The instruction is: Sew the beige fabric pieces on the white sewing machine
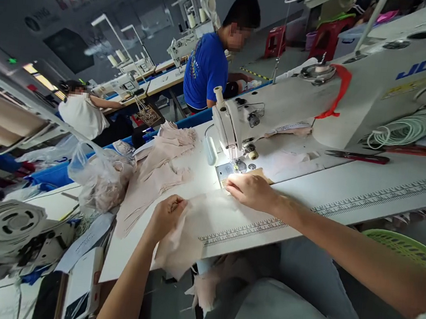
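My left hand [169, 215] pinches the left edge of a thin, pale pink fabric piece [197, 219] at the front of the table. The cloth stretches across to my right hand [250, 190] and hangs over the table edge. Fingers closed, my right hand grips the fabric's other end just in front of the needle plate [226, 170]. Above it stands the lit head of a white sewing machine [232, 123]. Behind my left hand lies a spread stack of pale pink cut fabric pieces [159, 161].
Thread snips [358, 156] and a coil of pale cord [410, 127] lie at right. A filled plastic bag [102, 178] stands left of the stack. A green basket [409, 248] sits below the table's right edge. A person in a blue shirt [207, 70] sits beyond the machine.
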The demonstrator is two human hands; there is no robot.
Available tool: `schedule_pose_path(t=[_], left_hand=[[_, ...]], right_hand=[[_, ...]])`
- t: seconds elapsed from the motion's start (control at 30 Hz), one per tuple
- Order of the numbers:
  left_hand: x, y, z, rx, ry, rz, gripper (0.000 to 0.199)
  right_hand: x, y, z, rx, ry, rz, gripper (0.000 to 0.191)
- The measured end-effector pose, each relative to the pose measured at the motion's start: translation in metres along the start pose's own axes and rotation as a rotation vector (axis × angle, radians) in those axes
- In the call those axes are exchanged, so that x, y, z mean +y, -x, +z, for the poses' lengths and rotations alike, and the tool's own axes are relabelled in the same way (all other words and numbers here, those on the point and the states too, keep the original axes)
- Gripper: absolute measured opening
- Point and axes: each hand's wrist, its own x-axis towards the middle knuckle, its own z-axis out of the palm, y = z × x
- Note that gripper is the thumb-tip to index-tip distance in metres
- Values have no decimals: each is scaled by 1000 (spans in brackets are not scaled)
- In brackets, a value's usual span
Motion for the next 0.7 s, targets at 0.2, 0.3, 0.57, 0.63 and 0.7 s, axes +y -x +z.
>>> schedule_pose_path(t=[0.2,0.3,0.57,0.63,0.7], left_hand=[[-14,-32,2,328,-671,213,15],[-15,-52,1,476,-756,209,20],[-26,-74,14,531,-714,104,17],[-31,-73,13,558,-640,110,13],[-37,-73,11,592,-541,126,10]], right_hand=[[17,9,6,43,321,-10,24],[23,13,8,83,353,26,26],[27,16,9,96,325,4,25],[27,15,10,94,325,19,23],[28,15,12,91,326,25,22]])
